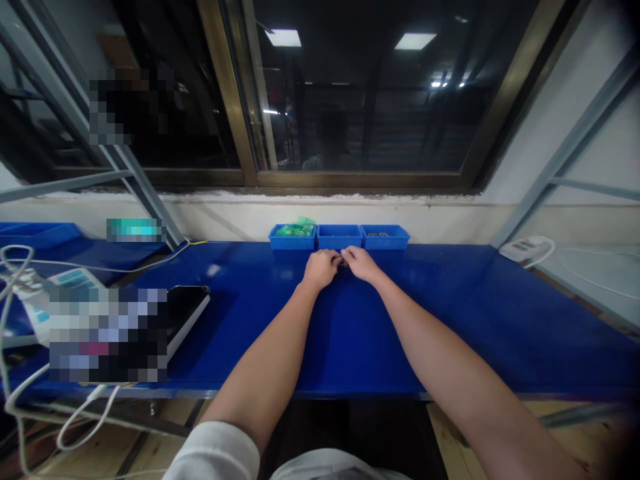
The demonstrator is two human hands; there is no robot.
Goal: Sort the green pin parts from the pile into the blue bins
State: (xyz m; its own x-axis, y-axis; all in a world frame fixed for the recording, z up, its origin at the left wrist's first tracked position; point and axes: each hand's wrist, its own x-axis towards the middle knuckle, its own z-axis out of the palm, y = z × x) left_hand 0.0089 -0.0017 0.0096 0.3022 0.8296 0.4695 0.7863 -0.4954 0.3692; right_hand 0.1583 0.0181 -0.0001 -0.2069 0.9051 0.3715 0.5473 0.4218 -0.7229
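My left hand (323,269) and my right hand (360,263) meet over the blue table (360,333), just in front of a row of small blue bins. Fingers of both hands are closed in a pinch around something tiny and dark, too small to make out. Green plastic packets (296,230) fill the left bin (293,245). Directly behind my hands is the middle bin (327,243), whose contents I cannot tell. Small metal-looking parts (379,234) lie in the right bin (390,244).
A dark-screened device (187,303) rests on the table at left, with white cables (90,445) hanging past the edge. A white power strip (525,248) lies at the right back. Grey metal posts (565,157) flank the table, and a window (370,100) is behind it.
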